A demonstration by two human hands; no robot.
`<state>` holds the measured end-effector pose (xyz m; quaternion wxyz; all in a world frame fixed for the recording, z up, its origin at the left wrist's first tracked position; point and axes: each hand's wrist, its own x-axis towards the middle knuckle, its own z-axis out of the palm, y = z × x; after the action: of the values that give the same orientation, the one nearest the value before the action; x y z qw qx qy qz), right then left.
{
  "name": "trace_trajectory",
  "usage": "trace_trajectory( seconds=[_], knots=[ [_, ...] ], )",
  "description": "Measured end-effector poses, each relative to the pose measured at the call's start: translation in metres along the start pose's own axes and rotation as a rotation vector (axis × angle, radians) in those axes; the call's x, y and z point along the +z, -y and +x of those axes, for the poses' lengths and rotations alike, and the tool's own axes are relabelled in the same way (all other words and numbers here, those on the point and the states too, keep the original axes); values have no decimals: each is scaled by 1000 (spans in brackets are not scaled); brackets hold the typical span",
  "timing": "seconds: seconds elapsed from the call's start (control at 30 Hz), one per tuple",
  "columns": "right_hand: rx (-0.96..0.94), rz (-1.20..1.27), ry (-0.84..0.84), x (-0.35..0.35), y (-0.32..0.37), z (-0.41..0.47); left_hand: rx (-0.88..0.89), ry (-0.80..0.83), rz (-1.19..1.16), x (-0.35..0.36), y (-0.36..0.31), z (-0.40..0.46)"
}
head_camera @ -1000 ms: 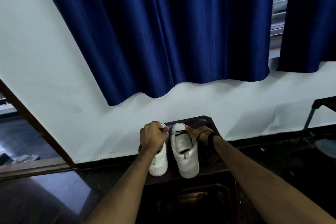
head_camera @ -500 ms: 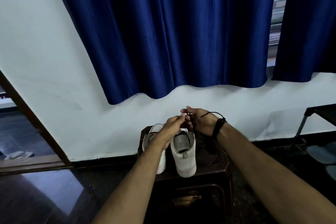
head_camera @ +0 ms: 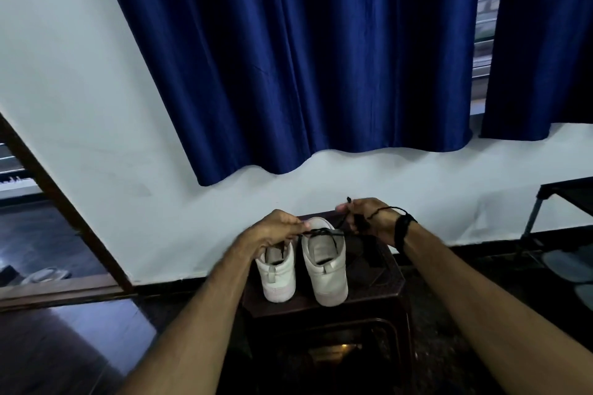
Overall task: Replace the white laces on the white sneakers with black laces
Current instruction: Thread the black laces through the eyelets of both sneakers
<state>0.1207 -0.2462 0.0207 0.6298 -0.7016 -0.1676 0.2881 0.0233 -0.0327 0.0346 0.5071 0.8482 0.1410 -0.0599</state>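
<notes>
The black lace (head_camera: 324, 232) runs taut above the right sneaker (head_camera: 325, 263) on the surface (head_camera: 378, 282) — I see my left hand (head_camera: 276, 229) and right hand (head_camera: 369, 218) each in a closed grip on it.

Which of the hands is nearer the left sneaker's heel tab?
Left. The left hand hangs just above the left sneaker, pinching the black lace; the right hand sits beyond the right sneaker, pulling that lace.

Hands no longer bunched together: right hand (head_camera: 369, 218) now farther right, stretching black lace (head_camera: 324, 232) taut from left hand (head_camera: 276, 229).
</notes>
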Motion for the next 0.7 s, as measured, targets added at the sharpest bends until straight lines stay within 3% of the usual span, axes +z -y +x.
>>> trace_trajectory(
  seconds=[0.07,0.1,0.13,0.17,0.2,0.27,0.33,0.47,0.6,0.67,0.7],
  knots=[
    [116,-645,-71,0,-2,1,48,-80,17,4,-3,2],
    [77,-907,-182,2,-4,2,72,-92,24,8,-7,3],
    [-47,-945,-199,9,-5,2,99,-89,39,13,-10,6],
    [-175,-784,-119,14,-5,3,120,-88,51,20,-14,8],
    [-230,-525,11,23,-5,3,132,-98,65,26,-18,10],
    [-225,-269,216,38,-10,3,137,-140,77,36,-25,14],
    [-254,-265,165,41,-22,13,139,-149,84,38,-27,16],
    [-353,-338,-87,26,-46,21,70,-30,77,20,-19,14],
    [-344,-791,-208,19,-56,15,70,-52,133,18,-10,15],
    [-488,-972,-287,30,-57,20,77,-69,180,24,-8,20],
    [-555,-929,-270,35,-54,23,73,-93,210,25,-7,25]
  ],
)
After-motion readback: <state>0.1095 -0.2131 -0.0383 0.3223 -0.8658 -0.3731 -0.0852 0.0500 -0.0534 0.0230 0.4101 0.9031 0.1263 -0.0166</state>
